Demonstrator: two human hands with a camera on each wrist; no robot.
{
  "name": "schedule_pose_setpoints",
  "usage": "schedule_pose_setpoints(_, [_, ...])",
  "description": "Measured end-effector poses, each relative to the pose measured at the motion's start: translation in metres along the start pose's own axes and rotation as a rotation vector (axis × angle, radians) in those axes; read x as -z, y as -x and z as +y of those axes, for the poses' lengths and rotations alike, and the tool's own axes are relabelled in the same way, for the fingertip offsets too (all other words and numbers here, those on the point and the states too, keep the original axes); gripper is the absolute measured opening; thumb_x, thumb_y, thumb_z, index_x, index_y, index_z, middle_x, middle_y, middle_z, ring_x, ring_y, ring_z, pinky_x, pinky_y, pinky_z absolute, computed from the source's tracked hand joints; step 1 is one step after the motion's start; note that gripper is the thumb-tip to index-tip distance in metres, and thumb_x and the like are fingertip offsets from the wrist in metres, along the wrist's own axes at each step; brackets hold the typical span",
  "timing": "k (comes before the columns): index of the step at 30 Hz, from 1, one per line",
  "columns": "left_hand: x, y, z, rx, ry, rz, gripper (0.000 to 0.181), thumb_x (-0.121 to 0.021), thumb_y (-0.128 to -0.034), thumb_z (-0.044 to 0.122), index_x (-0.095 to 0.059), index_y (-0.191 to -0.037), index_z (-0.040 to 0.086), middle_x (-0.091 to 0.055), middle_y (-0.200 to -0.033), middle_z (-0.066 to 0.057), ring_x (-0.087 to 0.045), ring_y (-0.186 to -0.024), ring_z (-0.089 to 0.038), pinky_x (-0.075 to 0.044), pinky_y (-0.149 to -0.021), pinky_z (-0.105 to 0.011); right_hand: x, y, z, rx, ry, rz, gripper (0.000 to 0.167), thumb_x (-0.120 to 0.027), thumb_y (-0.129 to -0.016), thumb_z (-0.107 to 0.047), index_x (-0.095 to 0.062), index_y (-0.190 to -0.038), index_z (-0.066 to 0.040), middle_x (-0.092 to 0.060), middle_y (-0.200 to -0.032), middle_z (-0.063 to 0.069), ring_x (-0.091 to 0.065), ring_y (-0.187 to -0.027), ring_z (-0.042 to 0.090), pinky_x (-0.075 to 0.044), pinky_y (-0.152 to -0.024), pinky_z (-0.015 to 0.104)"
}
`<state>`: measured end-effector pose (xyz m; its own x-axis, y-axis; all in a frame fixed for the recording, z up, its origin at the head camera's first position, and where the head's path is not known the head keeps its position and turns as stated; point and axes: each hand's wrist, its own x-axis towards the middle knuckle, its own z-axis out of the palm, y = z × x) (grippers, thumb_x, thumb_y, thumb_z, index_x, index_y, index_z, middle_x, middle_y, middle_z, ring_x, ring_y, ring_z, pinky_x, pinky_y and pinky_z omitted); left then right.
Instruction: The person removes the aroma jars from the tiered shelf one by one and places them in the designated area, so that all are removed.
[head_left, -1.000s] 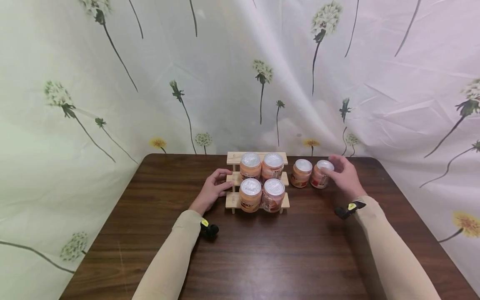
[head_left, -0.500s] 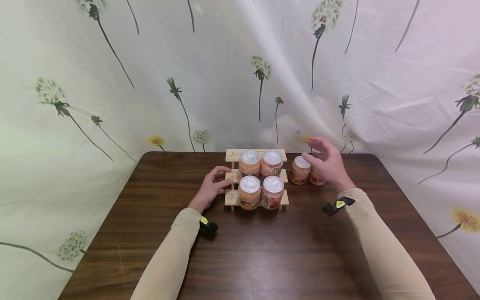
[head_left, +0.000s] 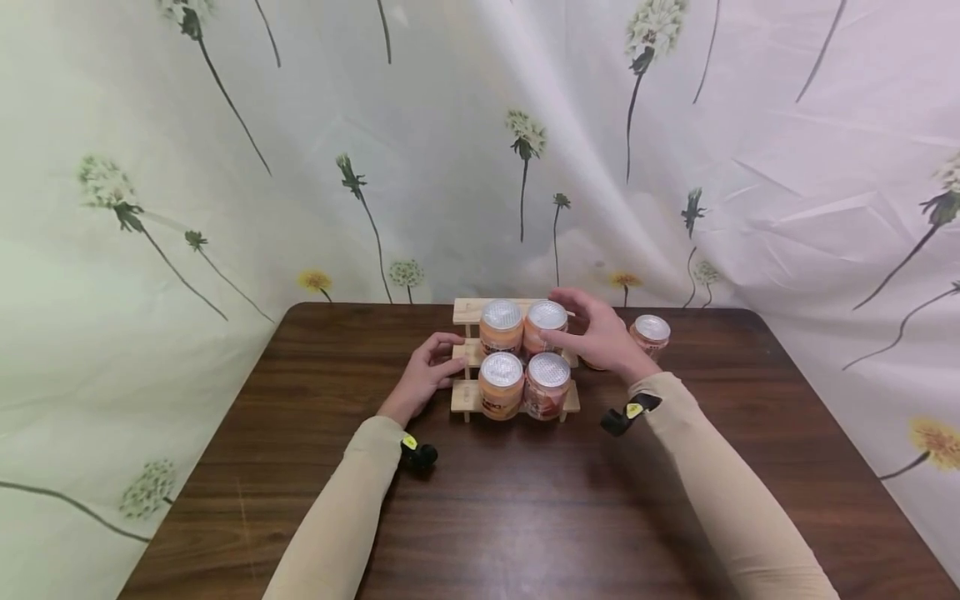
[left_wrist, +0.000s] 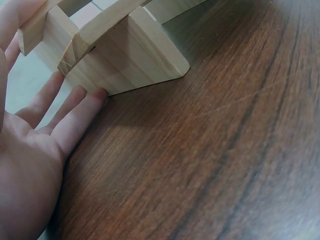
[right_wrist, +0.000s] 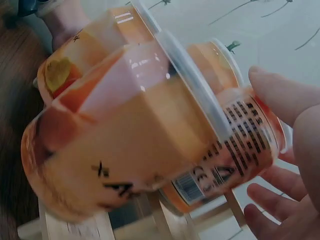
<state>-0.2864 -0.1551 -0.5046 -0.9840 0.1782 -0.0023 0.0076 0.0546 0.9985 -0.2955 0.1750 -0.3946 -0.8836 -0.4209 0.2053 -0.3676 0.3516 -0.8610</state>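
Observation:
A stepped wooden rack (head_left: 467, 397) bears two rows of orange jars with pale lids. My left hand (head_left: 422, 377) is at the rack's left end; in the left wrist view its extended fingers (left_wrist: 82, 117) touch the wooden side panel. My right hand (head_left: 603, 337) reaches around the back right jar (head_left: 545, 321), thumb in front and fingers behind. The right wrist view shows that jar's barcode label (right_wrist: 187, 187), with the thumb (right_wrist: 280, 95) near its lid and the other fingers spread. The front right jar (head_left: 547, 387) and front left jar (head_left: 501, 387) stand below, the back left jar (head_left: 501, 327) beside.
Right of the rack, one more jar (head_left: 649, 333) stands on the brown wooden table (head_left: 480, 517). Another jar (head_left: 596, 367) next to it is mostly hidden by my right hand. A white curtain (head_left: 450, 167) with a dandelion print hangs behind the table's far edge.
My right hand has moved left, from the two jars beside the rack to the back right jar on it. The left hand stays at the rack. All jars keep their places.

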Motion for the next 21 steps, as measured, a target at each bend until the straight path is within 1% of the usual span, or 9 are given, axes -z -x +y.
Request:
schedule_pose_setpoints(4, [0.0, -0.001, -0.002, 0.003, -0.008, 0.001, 0.037, -0.073, -0.1014, 0.019, -0.058, -0.135, 0.016, -0.051, -0.146, -0.017, -0.059, -0.12, -0.029, -0.06, -0.082, -0.036, -0.004, -0.002, -0.002, -0.006, -0.026, -0.005, 0.065, -0.085, -0.092, -0.025, -0.054, -0.148, -0.013, -0.06, -0.143, 0.009, -0.062, -0.129, 0.029, -0.053, -0.104, 0.046])
schedule_pose_setpoints(6, [0.0, -0.001, -0.002, 0.001, -0.015, 0.001, 0.038, -0.073, -0.1013, 0.02, -0.058, -0.136, 0.016, -0.051, -0.146, -0.017, -0.059, -0.12, -0.029, -0.06, -0.082, -0.035, -0.006, -0.003, -0.004, 0.002, -0.041, -0.006, 0.063, -0.086, -0.091, -0.024, -0.057, -0.145, -0.011, -0.062, -0.138, 0.01, -0.065, -0.124, 0.029, -0.054, -0.101, 0.046])
schedule_pose_setpoints(11, [0.001, -0.002, -0.004, -0.011, -0.011, 0.0, 0.039, -0.072, -0.1014, 0.018, -0.057, -0.137, 0.013, -0.052, -0.146, -0.018, -0.059, -0.118, -0.028, -0.06, -0.081, -0.035, -0.009, -0.004, -0.005, 0.021, -0.025, 0.009, 0.061, -0.088, -0.088, -0.024, -0.06, -0.141, -0.011, -0.066, -0.13, 0.011, -0.067, -0.116, 0.028, -0.055, -0.097, 0.045])
schedule_pose_setpoints(15, [0.002, -0.003, -0.005, -0.013, -0.004, 0.002, 0.038, -0.072, -0.1015, 0.017, -0.058, -0.136, 0.013, -0.052, -0.146, -0.018, -0.06, -0.116, -0.025, -0.06, -0.079, -0.033, -0.011, -0.004, -0.005, 0.009, -0.007, 0.018, 0.062, -0.088, -0.088, -0.024, -0.06, -0.141, -0.011, -0.066, -0.129, 0.011, -0.067, -0.114, 0.027, -0.055, -0.095, 0.043])
schedule_pose_setpoints(21, [0.001, -0.002, -0.004, -0.024, 0.031, -0.006, 0.04, -0.072, -0.1015, 0.014, -0.057, -0.138, 0.01, -0.053, -0.145, -0.019, -0.063, -0.11, -0.02, -0.059, -0.077, -0.03, -0.013, -0.006, -0.006, -0.02, -0.02, 0.027, 0.061, -0.089, -0.087, -0.025, -0.061, -0.139, -0.009, -0.068, -0.126, 0.012, -0.068, -0.113, 0.028, -0.057, -0.093, 0.042])
